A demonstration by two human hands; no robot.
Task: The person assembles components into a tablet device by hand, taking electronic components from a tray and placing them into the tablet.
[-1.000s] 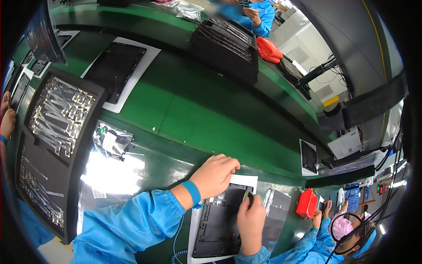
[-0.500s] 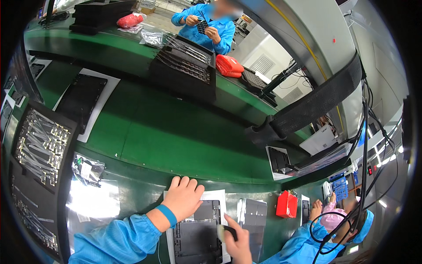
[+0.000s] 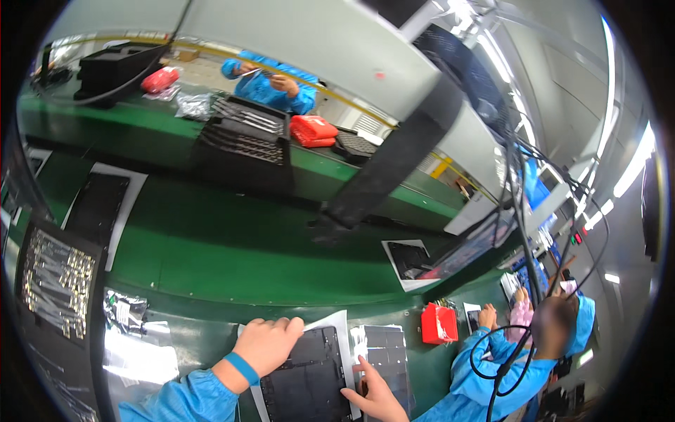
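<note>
A flat black tablet-shaped casing point(image 3: 306, 383) with panels and fittings lies on a white sheet point(image 3: 341, 329) at the near edge of the bench. My left hand point(image 3: 267, 349), with a blue band at the wrist, rests on its upper left corner, fingers bent and closed over the edge. My right hand point(image 3: 380, 397) is at the casing's right edge, its thumb on or just over the rim and its forefinger stretched forward. Something dark shows between that thumb and forefinger, mostly hidden. Right of the casing lies a clear-covered grey panel point(image 3: 385, 348).
A black tray point(image 3: 79, 246) of ribbon-cable parts stands at the left, beside plastic bags point(image 3: 126, 309). A red box point(image 3: 439, 323) sits right of the panel. A black arm point(image 3: 394, 158) overhangs the green bench point(image 3: 211, 246). Co-workers in blue point(image 3: 274, 91) work across and at the right.
My view has swung, so the scene sits differently. My right thumb now reaches out to the casing's rim. The black, pale-tipped curved tool in my right hand no longer shows clearly.
</note>
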